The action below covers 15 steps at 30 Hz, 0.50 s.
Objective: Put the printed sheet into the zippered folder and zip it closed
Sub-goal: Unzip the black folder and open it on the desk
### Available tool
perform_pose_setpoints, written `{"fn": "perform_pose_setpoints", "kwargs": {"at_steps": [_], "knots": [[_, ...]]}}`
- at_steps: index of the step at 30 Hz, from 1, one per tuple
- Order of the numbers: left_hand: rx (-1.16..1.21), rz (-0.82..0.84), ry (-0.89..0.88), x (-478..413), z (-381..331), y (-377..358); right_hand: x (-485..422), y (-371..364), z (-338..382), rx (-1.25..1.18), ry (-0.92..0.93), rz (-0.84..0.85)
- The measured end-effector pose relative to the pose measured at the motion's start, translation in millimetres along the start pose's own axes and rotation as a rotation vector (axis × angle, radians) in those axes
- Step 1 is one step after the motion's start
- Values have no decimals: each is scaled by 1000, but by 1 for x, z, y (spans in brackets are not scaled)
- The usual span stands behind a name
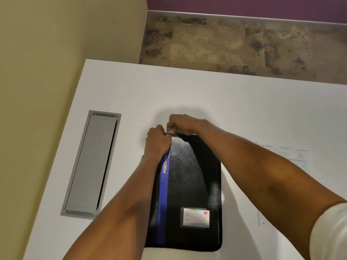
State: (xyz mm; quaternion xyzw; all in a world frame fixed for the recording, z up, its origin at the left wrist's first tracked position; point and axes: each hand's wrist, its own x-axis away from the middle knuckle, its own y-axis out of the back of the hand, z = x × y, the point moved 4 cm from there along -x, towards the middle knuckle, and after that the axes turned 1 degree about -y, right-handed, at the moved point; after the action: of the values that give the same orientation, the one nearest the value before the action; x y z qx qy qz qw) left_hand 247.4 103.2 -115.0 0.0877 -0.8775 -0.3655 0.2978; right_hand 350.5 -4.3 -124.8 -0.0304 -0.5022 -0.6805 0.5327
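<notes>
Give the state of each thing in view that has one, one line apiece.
folder: flat on the table, cover down; how far it is zipped cannot be told.
printed sheet: flat on the table right of the folder, outside it.
left hand: grips the folder's far left corner.
right hand: pinches at the folder's far edge.
table hatch: lid shut.

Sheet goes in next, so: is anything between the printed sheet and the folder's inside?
Yes: the zippered folder lies closed, so its cover blocks the way. The left hand and right hand grip its far edge; the printed sheet lies beside it.
</notes>
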Motion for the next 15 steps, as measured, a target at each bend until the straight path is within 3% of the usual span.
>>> {"fn": "perform_pose_setpoints", "kwargs": {"at_steps": [8, 15], "knots": [[25, -20, -16, 0, 0, -2, -4, 2, -1, -3, 20, 16], [29, -12, -56, 1, -1, -1, 0, 12, -5, -143, 24, 63]]}}
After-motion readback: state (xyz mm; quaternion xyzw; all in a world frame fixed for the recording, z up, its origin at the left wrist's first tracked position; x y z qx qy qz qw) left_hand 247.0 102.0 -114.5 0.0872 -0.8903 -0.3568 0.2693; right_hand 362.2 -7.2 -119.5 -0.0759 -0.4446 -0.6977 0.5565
